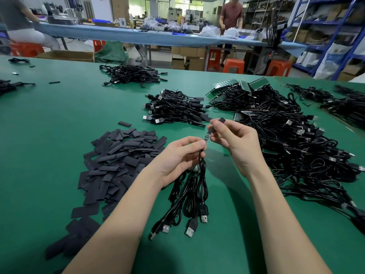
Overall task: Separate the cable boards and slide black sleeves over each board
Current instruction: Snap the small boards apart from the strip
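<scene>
Your left hand [182,153] pinched the light, stiff board [207,137] by its cable end while your right hand [233,139] gripped the soft black sleeve [216,125] just above it.

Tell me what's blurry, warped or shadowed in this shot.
Head view: wide-angle lens bows the green table edge; cable heap smears toward the right border; both forearms cast soft shadows; left hand, right hand and sleeve stay sharp.

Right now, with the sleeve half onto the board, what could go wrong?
1. The black sleeve meets the board at an angle and may snag on its components.
2. The left hand pinches only the board's end, so it could slip.
3. The cables hanging below may tangle.
</scene>
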`<state>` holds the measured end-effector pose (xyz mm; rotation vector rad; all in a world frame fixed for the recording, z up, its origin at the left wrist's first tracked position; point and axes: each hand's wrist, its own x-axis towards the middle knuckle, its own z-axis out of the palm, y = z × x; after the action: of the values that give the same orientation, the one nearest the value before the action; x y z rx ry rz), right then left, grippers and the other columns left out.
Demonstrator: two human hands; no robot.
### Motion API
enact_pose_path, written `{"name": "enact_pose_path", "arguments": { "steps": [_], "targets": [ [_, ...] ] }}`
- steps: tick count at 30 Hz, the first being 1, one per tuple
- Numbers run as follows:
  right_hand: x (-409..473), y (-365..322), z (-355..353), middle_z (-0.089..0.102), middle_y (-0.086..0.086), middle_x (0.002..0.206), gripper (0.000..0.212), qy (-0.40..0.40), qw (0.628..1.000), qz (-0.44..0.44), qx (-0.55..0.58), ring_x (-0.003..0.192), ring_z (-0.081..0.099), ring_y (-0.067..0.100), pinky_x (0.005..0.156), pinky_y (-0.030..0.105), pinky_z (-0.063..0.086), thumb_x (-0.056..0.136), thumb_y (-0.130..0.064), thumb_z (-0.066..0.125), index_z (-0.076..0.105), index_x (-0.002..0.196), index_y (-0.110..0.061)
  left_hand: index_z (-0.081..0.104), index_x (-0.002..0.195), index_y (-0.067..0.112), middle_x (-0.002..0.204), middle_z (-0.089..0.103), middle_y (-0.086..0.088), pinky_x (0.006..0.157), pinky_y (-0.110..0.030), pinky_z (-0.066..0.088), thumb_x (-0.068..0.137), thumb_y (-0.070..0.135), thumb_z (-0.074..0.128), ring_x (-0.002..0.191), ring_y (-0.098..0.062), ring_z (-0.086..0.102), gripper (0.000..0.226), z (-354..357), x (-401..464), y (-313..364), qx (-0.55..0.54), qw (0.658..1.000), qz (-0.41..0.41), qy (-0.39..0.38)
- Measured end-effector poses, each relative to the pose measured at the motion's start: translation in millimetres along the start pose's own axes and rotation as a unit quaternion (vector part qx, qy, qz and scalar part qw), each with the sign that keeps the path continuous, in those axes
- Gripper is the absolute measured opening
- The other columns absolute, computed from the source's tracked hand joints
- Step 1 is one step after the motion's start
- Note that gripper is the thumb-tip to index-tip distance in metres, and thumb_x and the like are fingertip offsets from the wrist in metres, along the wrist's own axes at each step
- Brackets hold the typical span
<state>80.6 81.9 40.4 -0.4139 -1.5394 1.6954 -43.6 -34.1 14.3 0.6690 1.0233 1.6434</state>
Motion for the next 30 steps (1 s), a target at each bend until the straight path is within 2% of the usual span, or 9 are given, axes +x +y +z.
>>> {"name": "enact_pose_path", "arguments": {
  "steps": [12, 15, 21, 30],
  "targets": [
    [-1.8, -1.3, 1.4, 0.076, 0.006, 0.082, 0.007, -0.010, 0.999, -0.017, -0.036, 0.074, 0.067, 0.014, 0.072, 0.024, 0.057, 0.092, -0.005, 0.069, 0.076, 0.092, -0.006, 0.069, 0.089, 0.015, 0.082, 0.069, 0.002, 0.064, -0.019, 0.054, 0.076, 0.018, 0.076, 0.068, -0.009, 0.066, 0.015, -2.5, -0.4, -1.4, -0.004, 1.000, 0.001, -0.014],
    [-2.8, -5.4, -3.4, 0.075, 0.007, 0.083, 0.010, -0.033, 0.998, 0.006, -0.044, 0.071, 0.066, 0.013, 0.071, 0.022, 0.056, 0.088, -0.012, 0.072, 0.076, 0.094, -0.004, 0.068, 0.090, 0.016, 0.081, 0.070, 0.003, 0.062, -0.017, 0.053, 0.076, 0.019, 0.077, 0.068, -0.008, 0.067, 0.017, -3.5, -1.2, -0.9, 0.013, 1.000, -0.003, -0.019],
    [-5.4, -17.4, -21.3, 0.073, 0.007, 0.087, 0.026, -0.128, 0.986, 0.094, -0.047, 0.067, 0.063, 0.010, 0.067, 0.020, 0.055, 0.074, -0.032, 0.078, 0.080, 0.086, -0.010, 0.068, 0.089, 0.016, 0.081, 0.070, 0.002, 0.060, -0.015, 0.050, 0.078, 0.018, 0.076, 0.067, -0.008, 0.065, 0.014, -3.0, -3.8, -1.5, 0.058, 0.997, -0.015, -0.049],
    [-4.8, -29.1, -26.0, 0.074, 0.013, 0.088, 0.025, -0.162, 0.978, 0.093, -0.090, 0.071, 0.067, 0.015, 0.070, 0.022, 0.056, 0.072, -0.029, 0.079, 0.081, 0.090, -0.013, 0.065, 0.096, 0.016, 0.082, 0.071, 0.000, 0.061, -0.016, 0.050, 0.082, 0.013, 0.079, 0.067, -0.009, 0.064, 0.021, -3.2, -5.8, -1.2, 0.067, 0.996, -0.002, -0.053]
  ]
}}
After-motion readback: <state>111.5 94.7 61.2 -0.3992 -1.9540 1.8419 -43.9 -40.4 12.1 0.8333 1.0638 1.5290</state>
